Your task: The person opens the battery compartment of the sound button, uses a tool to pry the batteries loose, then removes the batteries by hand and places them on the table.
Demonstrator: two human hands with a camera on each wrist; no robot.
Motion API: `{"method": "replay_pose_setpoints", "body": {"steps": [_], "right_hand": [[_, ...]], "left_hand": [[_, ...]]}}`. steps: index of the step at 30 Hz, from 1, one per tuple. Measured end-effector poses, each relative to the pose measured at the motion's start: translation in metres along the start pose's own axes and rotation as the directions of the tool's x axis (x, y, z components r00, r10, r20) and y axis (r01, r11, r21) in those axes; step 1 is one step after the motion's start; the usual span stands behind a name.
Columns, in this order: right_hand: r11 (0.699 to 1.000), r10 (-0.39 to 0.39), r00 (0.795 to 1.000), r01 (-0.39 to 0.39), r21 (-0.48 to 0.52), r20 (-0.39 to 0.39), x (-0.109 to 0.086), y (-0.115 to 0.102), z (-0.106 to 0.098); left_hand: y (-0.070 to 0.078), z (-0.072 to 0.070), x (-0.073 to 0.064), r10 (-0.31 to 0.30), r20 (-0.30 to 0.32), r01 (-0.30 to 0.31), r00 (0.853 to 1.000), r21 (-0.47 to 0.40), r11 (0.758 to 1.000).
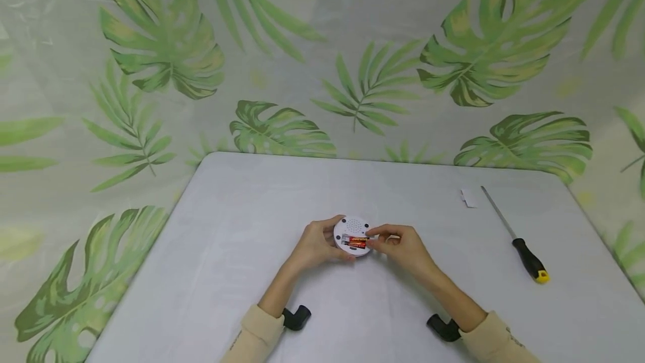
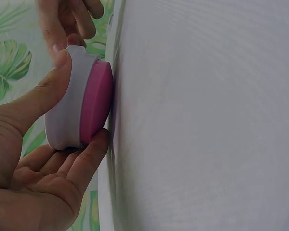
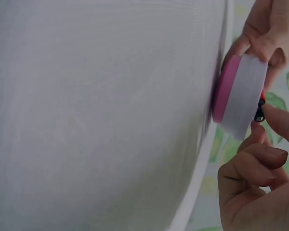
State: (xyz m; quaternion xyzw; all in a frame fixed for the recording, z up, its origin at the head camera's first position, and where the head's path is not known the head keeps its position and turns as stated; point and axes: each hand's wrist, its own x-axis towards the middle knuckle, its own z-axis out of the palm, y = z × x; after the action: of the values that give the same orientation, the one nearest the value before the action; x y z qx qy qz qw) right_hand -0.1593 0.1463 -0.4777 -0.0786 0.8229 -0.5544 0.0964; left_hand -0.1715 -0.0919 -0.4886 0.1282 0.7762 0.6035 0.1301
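A round device (image 1: 354, 225), white with a pink face, stands in the middle of the table, its perforated back up. My left hand (image 1: 317, 244) grips it by the rim, thumb on the near side. The left wrist view shows the white side wall (image 2: 67, 106) and the pink face turned to the tabletop. Red batteries (image 1: 356, 242) lie at the compartment in the back. My right hand (image 1: 403, 244) pinches the right end of a battery between thumb and finger. In the right wrist view that battery's dark end (image 3: 259, 114) sticks up from the back, and its seating is partly hidden.
To the right on the white table (image 1: 227, 195) lies a screwdriver (image 1: 526, 256) with a black and yellow handle. Beside its tip is a small white piece (image 1: 469, 198), possibly a cover. A leaf-patterned cloth (image 1: 282, 133) surrounds the table edges.
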Motion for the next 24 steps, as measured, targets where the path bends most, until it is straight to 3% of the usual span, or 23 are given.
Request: {"method": "replay_pose_setpoints", "body": {"steps": [8,14,19,24], "right_hand": [[0.997,0.036,0.999,-0.039,-0.072,-0.033,-0.002,-0.004,-0.004],[0.996,0.041,0.997,-0.046,-0.073,-0.064,-0.007,-0.004,-0.018],[0.994,0.055,0.989,-0.067,-0.083,-0.138,-0.011,0.0,-0.04],[0.991,0.09,0.972,-0.109,-0.077,-0.217,-0.014,0.013,-0.08]], "left_hand": [[0.003,0.003,0.001,-0.014,-0.005,0.015,1.0,0.04,0.999],[0.002,0.002,0.0,-0.018,-0.02,0.019,1.0,0.068,0.998],[0.001,0.001,-0.001,-0.019,-0.014,0.02,1.0,0.018,1.0],[0.0,0.0,-0.001,-0.013,-0.004,0.013,1.0,-0.01,1.0]]}}
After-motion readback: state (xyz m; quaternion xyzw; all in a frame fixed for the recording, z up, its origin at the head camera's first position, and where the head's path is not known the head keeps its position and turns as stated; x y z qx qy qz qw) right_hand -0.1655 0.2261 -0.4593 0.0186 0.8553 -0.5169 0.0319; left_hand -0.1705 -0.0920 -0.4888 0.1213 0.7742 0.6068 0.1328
